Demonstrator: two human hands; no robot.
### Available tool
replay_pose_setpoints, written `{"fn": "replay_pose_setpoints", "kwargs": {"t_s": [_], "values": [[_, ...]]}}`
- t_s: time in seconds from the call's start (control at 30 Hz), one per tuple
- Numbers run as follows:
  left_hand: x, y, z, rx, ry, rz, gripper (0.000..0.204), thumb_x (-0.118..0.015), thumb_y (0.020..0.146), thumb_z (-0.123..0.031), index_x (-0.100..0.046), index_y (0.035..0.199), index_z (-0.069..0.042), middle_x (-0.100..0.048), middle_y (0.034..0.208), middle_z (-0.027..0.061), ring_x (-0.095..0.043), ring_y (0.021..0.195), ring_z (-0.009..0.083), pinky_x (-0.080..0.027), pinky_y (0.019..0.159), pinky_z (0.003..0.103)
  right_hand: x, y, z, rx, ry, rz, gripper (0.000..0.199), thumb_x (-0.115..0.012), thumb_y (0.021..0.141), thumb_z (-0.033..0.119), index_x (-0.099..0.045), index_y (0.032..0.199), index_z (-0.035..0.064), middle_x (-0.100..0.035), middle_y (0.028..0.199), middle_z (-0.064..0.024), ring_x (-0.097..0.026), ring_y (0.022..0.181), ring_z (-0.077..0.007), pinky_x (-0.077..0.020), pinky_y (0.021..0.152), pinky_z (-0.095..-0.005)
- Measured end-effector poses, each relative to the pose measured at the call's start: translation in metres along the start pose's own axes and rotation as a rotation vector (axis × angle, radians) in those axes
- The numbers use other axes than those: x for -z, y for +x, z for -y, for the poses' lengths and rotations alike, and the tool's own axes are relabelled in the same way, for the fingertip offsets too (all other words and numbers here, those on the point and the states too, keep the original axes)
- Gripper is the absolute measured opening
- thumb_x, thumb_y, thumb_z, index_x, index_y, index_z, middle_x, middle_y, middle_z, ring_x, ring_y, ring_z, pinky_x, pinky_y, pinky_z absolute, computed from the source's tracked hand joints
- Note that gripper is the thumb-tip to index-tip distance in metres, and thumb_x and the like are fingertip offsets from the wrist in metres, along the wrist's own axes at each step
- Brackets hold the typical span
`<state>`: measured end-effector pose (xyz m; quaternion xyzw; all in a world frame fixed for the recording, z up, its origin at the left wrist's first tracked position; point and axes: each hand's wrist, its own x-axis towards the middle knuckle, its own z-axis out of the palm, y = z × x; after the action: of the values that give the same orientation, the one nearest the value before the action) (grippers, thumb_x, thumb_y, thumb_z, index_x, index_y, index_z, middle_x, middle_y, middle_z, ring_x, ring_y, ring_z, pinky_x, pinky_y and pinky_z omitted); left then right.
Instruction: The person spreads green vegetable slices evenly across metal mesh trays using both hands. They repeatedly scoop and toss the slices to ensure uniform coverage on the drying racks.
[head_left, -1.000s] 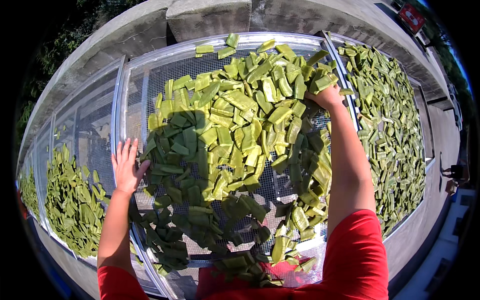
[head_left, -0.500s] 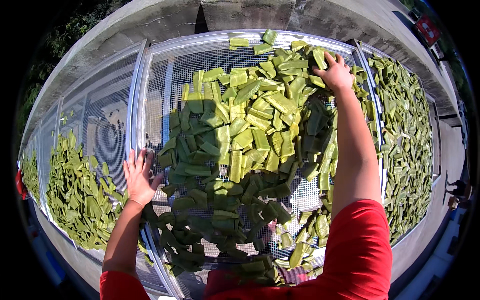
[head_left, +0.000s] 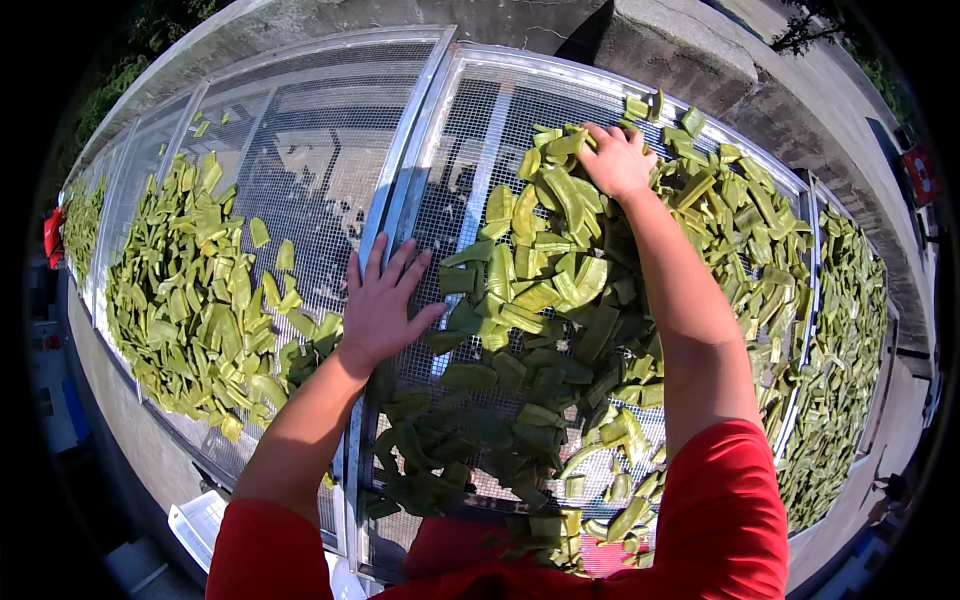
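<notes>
Right hand (head_left: 618, 163) shifted left, on green pieces (head_left: 569, 202)

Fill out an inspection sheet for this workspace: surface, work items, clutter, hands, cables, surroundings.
Surface: metal-framed mesh tray between similarly framed neighbours, partly shaded.
Work items: flat green pieces, loosely heaped and overlapping; more lie in the left pile and right spread.
Clutter: white object at lower left, kind unclear.
Left hand: spread open over the frame rails; contact unclear.
Right hand: on green pieces toward the tray's far side; grip unclear.
Cables: nothing seen.
Surroundings: concrete wall along the far side; foliage at upper left.
</notes>
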<state>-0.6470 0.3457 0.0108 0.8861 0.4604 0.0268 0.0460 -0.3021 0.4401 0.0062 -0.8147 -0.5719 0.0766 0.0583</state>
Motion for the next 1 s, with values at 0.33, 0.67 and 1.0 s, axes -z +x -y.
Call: {"fn": "replay_pose_setpoints", "kwargs": {"t_s": [0.33,0.67,1.0], "values": [[-0.002,0.001,0.011,0.041,-0.14,0.011,0.068,-0.047,0.083,-0.056,-0.032,0.14,-0.022,-0.026,0.146,0.0027,-0.017,0.136,0.0296,-0.01,0.108,0.057,0.006,-0.059,0.136,0.435,0.107,-0.04,0.062,-0.051,0.083,0.047,-0.035,0.139,0.0265,-0.024,0.149,-0.0076,-0.013,0.137,-0.0359,-0.0113,0.108,-0.0532],[0.084,-0.227,0.297,0.931,-0.232,-0.892,0.066,-0.049,0.089,-0.045,-0.028,0.14,-0.009,-0.017,0.147,0.0193,-0.011,0.137,0.0369,-0.004,0.108,0.051,-0.024,-0.085,0.406,0.903,0.2,0.249,0.064,-0.048,0.084,0.057,-0.044,0.134,0.017,-0.026,0.145,-0.0165,-0.021,0.135,-0.0331,-0.0214,0.11,-0.0421],[0.022,-0.376,0.449,1.384,-0.42,-0.898,0.07,-0.037,0.091,-0.057,-0.037,0.136,-0.003,-0.026,0.145,0.0145,-0.022,0.134,0.0294,-0.015,0.109,0.035,-0.11,-0.112,0.643,0.86,0.194,0.326,0.07,-0.04,0.08,0.067,-0.048,0.132,0.0201,-0.044,0.131,-0.0121,-0.032,0.126,-0.0281,-0.016,0.105,-0.043]]}}
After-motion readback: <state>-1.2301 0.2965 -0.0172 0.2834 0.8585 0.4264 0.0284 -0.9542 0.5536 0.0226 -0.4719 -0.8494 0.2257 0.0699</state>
